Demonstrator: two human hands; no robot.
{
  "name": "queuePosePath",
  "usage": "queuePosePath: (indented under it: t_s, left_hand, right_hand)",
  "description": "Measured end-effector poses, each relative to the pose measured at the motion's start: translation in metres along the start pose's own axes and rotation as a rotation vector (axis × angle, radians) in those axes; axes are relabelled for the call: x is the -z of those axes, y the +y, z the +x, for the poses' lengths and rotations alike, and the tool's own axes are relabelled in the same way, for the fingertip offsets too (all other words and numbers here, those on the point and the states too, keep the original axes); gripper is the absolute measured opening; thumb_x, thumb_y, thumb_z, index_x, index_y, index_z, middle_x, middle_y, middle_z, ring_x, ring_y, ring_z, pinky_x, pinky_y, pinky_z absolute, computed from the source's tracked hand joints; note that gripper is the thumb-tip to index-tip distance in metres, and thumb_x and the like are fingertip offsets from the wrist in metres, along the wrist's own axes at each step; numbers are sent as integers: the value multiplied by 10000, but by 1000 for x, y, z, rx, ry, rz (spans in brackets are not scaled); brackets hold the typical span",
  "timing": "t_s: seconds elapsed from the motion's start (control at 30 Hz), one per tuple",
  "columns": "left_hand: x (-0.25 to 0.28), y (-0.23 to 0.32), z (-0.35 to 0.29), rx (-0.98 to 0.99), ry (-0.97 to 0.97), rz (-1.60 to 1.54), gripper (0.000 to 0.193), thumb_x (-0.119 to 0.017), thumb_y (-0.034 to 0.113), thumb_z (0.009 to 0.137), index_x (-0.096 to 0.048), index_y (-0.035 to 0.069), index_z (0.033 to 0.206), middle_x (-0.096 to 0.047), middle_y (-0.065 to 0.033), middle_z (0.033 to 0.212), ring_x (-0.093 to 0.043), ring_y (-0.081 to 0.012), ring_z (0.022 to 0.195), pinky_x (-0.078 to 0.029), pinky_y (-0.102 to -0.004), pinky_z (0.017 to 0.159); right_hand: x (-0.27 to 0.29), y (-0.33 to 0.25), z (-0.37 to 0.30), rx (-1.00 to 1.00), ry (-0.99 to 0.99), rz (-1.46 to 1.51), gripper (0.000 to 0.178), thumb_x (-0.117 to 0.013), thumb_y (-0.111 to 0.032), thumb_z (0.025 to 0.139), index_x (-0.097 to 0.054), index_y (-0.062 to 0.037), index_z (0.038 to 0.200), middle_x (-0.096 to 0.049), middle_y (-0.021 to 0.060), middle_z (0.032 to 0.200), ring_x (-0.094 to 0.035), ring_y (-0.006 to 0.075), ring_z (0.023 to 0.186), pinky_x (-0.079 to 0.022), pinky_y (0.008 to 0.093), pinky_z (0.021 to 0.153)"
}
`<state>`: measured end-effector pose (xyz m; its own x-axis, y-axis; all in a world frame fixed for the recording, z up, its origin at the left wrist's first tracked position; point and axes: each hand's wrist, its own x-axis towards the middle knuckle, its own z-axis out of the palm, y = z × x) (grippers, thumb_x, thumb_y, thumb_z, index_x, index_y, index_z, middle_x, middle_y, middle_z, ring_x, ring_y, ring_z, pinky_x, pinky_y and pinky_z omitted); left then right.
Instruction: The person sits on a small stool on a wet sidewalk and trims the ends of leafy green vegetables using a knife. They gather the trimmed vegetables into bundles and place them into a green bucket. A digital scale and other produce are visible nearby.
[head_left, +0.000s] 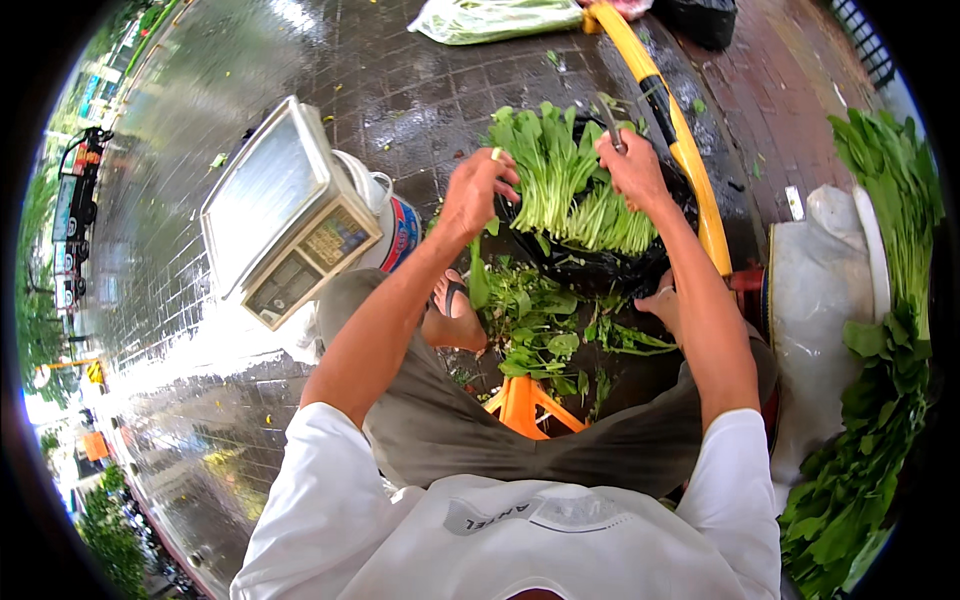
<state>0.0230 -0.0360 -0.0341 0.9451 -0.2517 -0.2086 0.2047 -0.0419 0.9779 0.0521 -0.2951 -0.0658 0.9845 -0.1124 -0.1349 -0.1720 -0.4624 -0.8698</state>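
Both hands are on a bunch of leafy greens (572,185) over a black bag (590,265): left hand (478,192) grips its side, right hand (632,168) clutches a small knife (611,122). Scale (285,215) sits left, trimmed leaves (540,335) below.

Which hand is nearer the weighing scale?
Left. The left hand grips the leafy greens bundle just right of the weighing scale; the right hand holds the bundle's far side.

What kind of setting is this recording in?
Most likely an outdoor street vegetable stall. A weighing scale stands on wet paving bricks, a heap of leafy greens lies at the right, and both hands, left hand and right hand, hold a greens bundle.
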Motion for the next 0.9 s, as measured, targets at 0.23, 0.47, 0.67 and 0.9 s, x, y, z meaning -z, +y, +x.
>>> queuePosePath:
  t_s: [0.23, 0.47, 0.67, 0.9]
  left_hand:
    - [7, 15, -65, -40, -148, 69, 235, -379, 267, 997, -447, 75, 1113, -540, -53, 937, -600, -117, 806, -344, -204, 442]
    - [13, 15, -95, -53, -156, 86, 336, -430, 272, 1020, -485, 65, 1278, -593, -39, 895, -549, -45, 624, -351, -204, 429]
    - [17, 22, -106, -40, -179, 39, 380, -504, 282, 994, -534, 77, 1312, -607, -10, 700, -393, -13, 452, -322, -188, 418]
    - [19, 23, -106, 28, -289, -179, 391, -487, 254, 998, -501, 44, 1328, -572, -35, 904, -541, -70, 603, -309, -187, 404]
  right_hand:
    - [-15, -80, -107, 201, -190, 120, 237, -483, -241, 958, -554, -15, 941, -521, 27, 660, -444, 99, 559, -355, 287, 517]
    - [-49, -91, -163, 364, -233, 161, 226, -508, -193, 972, -577, 9, 1049, -529, 46, 671, -486, 109, 570, -404, 272, 535]
    - [-56, -88, -161, 535, -185, 26, 186, -514, -162, 967, -580, 2, 1025, -551, 117, 691, -537, 212, 569, -431, 332, 544]
    - [-57, -81, -161, 606, -126, -57, 145, -539, -133, 946, -568, 2, 992, -583, 155, 727, -588, 293, 601, -453, 365, 537]
